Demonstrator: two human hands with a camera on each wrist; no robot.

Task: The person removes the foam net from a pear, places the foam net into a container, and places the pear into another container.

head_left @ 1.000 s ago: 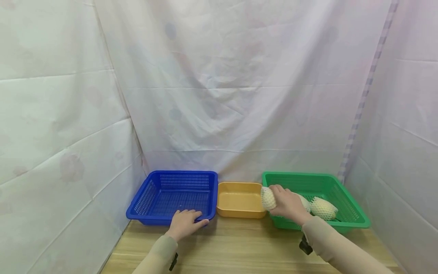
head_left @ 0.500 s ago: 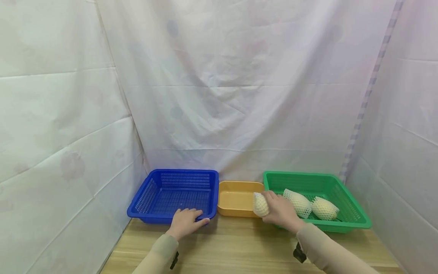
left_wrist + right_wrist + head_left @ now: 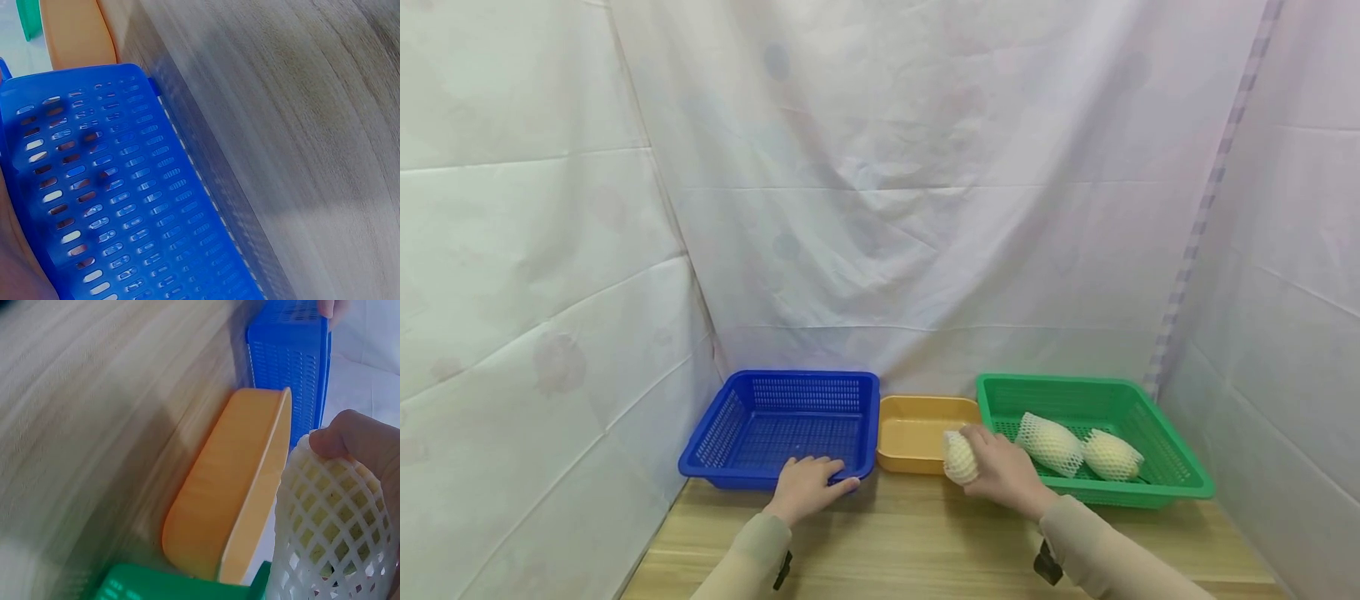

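Right hand (image 3: 1003, 471): I had my fingers and thumb closed round a netted fruit (image 3: 960, 460).
Netted fruit: sat near the front right corner of the yellow tray (image 3: 921, 432).
Left hand (image 3: 805, 489): well apart from my right, draped over the blue basket (image 3: 808, 376)'s near rim; whether it gripped, I could not tell.
Green basket (image 3: 1052, 388): contained two similar fruits (image 3: 1051, 444), side by side.
Yellow tray: stood between the baskets on the surface (image 3: 887, 533).

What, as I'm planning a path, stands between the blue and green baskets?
An orange tray stands between the blue basket and green basket, as the head view shows; the right hand and net-wrapped fruit hide the tray's near right corner.
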